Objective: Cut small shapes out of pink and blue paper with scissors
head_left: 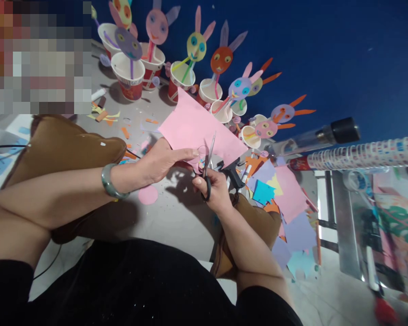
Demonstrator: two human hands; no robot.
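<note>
A large pink sheet of paper (197, 120) is pinched in my left hand (166, 160), its thumb lying on the front of the sheet. My right hand (212, 188) grips a pair of black-handled scissors (209, 158), fingers closed round the handles. The blades point upward across the lower edge of the sheet, where a small round outline is partly cut. Below my left wrist, a pink paper circle (148, 194) lies on the grey table (170, 222).
Paper cups (127, 81) with rabbit-faced paper figures stand in a row along the blue wall (309, 50). Coloured paper sheets (289, 194) are piled at the right, near a stack of cups (363, 153). Paper scraps (104, 115) litter the left side.
</note>
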